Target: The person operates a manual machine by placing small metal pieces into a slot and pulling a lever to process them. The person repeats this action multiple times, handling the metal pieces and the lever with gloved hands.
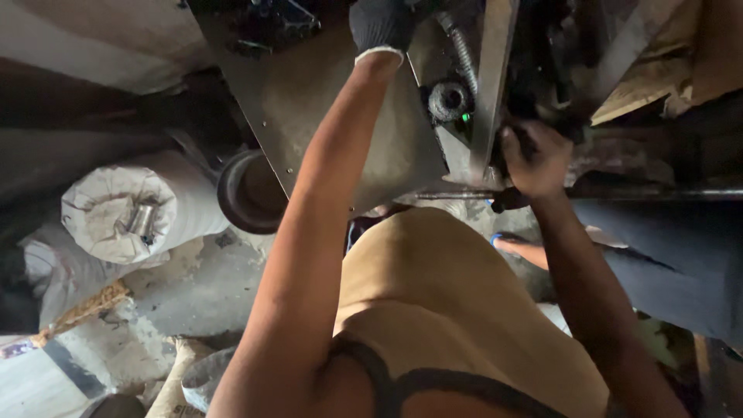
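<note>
Gloved left hand (379,27) presses flat on metal plate (340,108); right hand (535,159) grips dark machine part (515,151), beside threaded knob (450,101).

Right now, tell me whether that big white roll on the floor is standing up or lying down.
Lying down. The white roll rests on its side on the floor, its wrapped end and core facing the camera.
</note>
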